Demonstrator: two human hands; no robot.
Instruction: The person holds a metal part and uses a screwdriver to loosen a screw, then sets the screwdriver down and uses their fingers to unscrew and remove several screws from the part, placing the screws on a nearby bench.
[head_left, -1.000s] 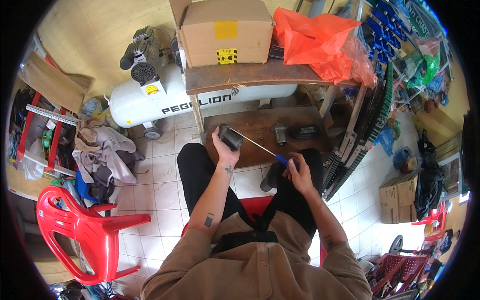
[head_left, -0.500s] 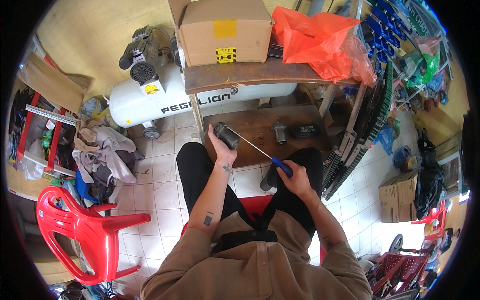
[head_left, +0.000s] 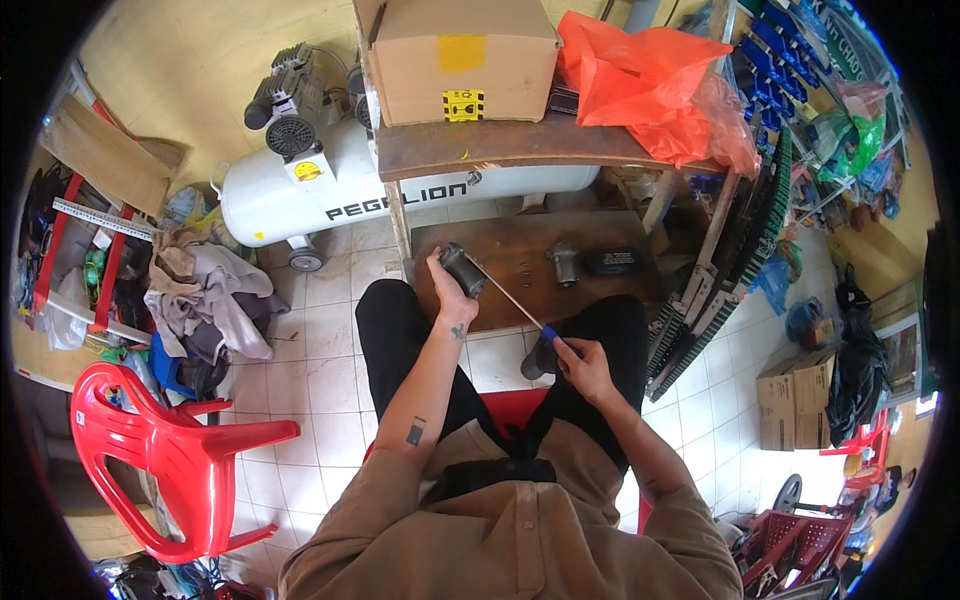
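My left hand (head_left: 453, 297) is closed around a dark grey cylindrical motor-like part (head_left: 463, 269) above the low brown wooden board. In my right hand (head_left: 588, 372) is the blue handle of a long screwdriver (head_left: 516, 300). Its thin metal shaft slants up and left, and the tip meets the upper end of the cylindrical part; the exact contact point is too small to make out. On the board (head_left: 440, 240) lie several small screws (head_left: 526, 273), a grey metal fitting (head_left: 563, 266) and a black rounded cover (head_left: 611, 262), right of my left hand.
Above the board, a wooden shelf (head_left: 480, 145) bears a cardboard box (head_left: 465, 60) and an orange plastic bag (head_left: 640, 80). A white air compressor (head_left: 270, 195) stands behind. Dark ribbed rails (head_left: 715, 285) lean at the right. A red plastic chair (head_left: 165, 450) stands at the left.
My right hand's grip on the screwdriver handle has shifted, its fingers now nearer the front of it. The cylindrical part stays in my left hand. The view has moved slightly.
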